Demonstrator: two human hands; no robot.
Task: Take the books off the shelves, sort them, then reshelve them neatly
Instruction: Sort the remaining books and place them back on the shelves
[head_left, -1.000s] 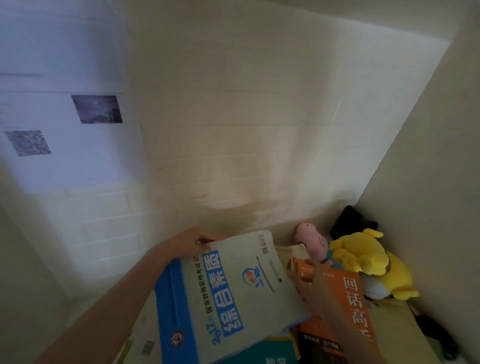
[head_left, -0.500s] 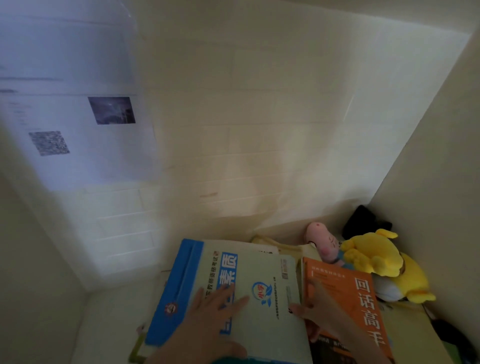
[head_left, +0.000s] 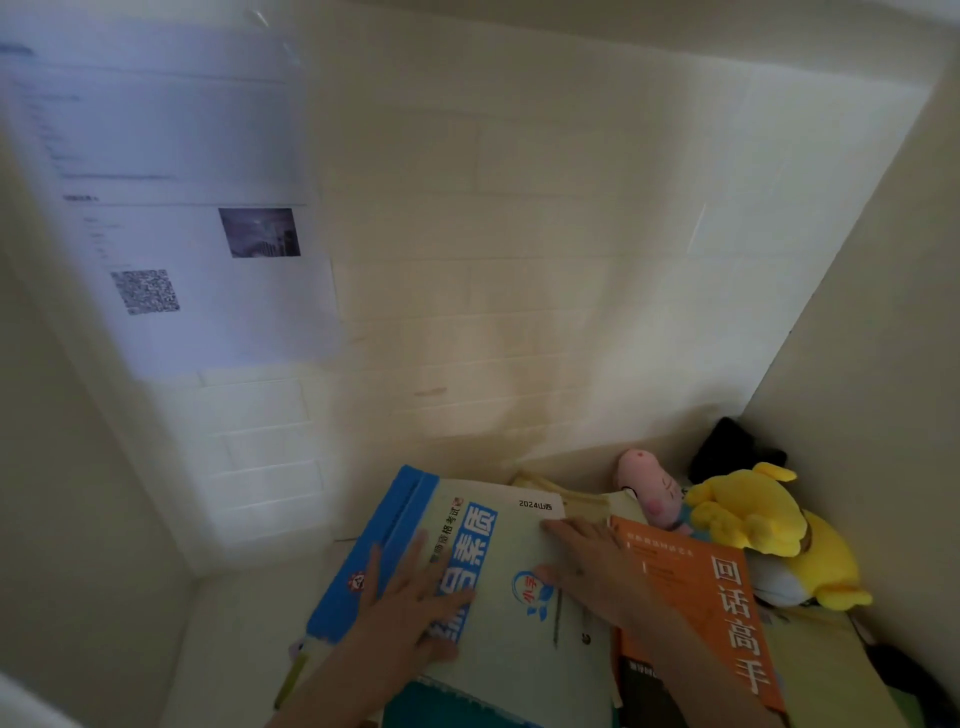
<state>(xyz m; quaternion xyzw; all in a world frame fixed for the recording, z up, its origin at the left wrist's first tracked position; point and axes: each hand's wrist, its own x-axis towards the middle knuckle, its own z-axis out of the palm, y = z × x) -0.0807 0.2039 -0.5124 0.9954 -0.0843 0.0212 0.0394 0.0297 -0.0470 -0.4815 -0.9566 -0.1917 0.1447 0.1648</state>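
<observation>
A pale green book with a blue spine (head_left: 498, 639) lies flat on top of a pile at the bottom centre. My left hand (head_left: 415, 597) rests flat on its cover with fingers spread. My right hand (head_left: 592, 566) presses flat on the book's right part, fingers straight. An orange book (head_left: 727, 613) with large white characters lies beside it to the right, partly under my right forearm. A teal book (head_left: 447, 709) peeks out beneath the pile at the bottom edge.
A pink plush toy (head_left: 649, 491), a yellow plush toy (head_left: 763, 525) and a black object (head_left: 727, 449) crowd the back right corner. White brick wall (head_left: 519, 260) behind, with taped paper sheets (head_left: 171, 218) at the left. A side panel (head_left: 883, 364) closes the right.
The green book went from tilted in my left hand's grip to lying flat on the pile. Both hands now lie flat on its cover, and the view has shifted slightly.
</observation>
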